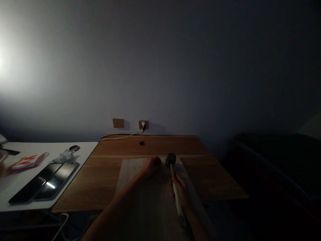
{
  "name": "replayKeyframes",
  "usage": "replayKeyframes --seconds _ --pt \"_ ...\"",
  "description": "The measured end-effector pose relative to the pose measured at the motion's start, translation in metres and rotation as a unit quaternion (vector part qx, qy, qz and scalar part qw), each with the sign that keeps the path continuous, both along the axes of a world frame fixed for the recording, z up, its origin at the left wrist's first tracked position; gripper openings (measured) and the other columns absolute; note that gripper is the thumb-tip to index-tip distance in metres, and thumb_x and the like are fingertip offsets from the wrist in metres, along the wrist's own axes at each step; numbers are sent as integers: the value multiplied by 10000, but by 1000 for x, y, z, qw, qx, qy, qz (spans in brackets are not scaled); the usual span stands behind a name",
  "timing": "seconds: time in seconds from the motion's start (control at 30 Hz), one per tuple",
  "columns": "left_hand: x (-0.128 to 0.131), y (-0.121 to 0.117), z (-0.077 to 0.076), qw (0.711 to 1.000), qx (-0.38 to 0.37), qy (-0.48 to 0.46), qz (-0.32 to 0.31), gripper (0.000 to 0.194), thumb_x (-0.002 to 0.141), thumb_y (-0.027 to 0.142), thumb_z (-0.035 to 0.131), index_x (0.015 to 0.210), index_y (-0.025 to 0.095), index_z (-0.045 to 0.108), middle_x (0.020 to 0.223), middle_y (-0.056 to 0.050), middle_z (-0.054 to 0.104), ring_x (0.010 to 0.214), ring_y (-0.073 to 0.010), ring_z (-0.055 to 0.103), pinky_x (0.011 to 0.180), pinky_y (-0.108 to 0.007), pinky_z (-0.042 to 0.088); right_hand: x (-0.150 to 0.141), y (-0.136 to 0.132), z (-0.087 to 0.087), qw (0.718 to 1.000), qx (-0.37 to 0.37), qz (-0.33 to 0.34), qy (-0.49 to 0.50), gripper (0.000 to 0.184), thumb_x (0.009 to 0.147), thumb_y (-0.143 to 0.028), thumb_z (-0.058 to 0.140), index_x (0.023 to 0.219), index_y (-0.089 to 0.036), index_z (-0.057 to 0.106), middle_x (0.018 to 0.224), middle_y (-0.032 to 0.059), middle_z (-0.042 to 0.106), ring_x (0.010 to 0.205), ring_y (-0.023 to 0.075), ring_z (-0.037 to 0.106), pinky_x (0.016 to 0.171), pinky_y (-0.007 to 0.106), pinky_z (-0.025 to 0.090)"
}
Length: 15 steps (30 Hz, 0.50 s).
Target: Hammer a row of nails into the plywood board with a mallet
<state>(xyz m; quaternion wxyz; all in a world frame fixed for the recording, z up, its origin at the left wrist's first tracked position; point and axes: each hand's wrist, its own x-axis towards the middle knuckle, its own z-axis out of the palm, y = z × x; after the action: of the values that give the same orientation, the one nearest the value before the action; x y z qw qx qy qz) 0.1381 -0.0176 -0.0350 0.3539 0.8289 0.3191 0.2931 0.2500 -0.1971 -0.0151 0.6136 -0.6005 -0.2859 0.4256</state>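
A pale wooden board (pixel 140 197) lies lengthwise on a brown wooden desk (pixel 105 174) and reaches toward me. My right hand (pixel 181 190) is wrapped round the light handle of a mallet, whose black rubber head (pixel 171 159) sits near the board's far edge. My left hand (pixel 151 166) is closed with its fingers curled on the board's far end, just left of the mallet head. What it pinches, if anything, is too dark to make out.
A white table (pixel 15 187) adjoins the desk on the left, bearing two dark tablets or phones (pixel 47 182), a red-and-white packet (pixel 27 161) and small clutter. A white cable (pixel 125 135) runs to a wall socket (pixel 143 124). Dark furniture stands at the right.
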Motion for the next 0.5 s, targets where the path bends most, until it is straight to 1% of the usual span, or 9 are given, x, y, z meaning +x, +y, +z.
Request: replayKeyframes --seconds 0.2,0.37,0.43,0.5 --pt "-1 3 -5 999 28 13 -18 192 711 102 587 861 147 698 846 -33 715 770 -167 637 732 -258 466 -1 0 0 1000 -12 -2 0 389 737 -589 628 727 -218 512 421 -75 472 312 80 392 316 183 310" --pt "-2 1 -4 995 75 53 -26 215 722 79 575 884 157 694 909 -43 709 857 -171 633 794 -257 458 -2 -1 4 1000 -2 -4 0 423 712 -610 665 729 -211 525 495 -66 504 333 69 396 313 181 302" --pt "-2 -1 -2 995 69 63 -26 207 749 90 560 895 158 689 915 -44 710 853 -168 636 788 -256 460 -3 -2 6 1000 -5 5 -2 437 703 -624 672 736 -212 531 518 -63 514 343 71 406 312 182 301" --pt "-3 -2 0 997 54 49 -28 224 773 95 544 932 159 689 915 -42 718 834 -163 644 771 -253 464 -5 -2 6 1000 -13 27 -5 438 723 -634 655 746 -213 538 506 -67 501 342 73 400 313 185 301"
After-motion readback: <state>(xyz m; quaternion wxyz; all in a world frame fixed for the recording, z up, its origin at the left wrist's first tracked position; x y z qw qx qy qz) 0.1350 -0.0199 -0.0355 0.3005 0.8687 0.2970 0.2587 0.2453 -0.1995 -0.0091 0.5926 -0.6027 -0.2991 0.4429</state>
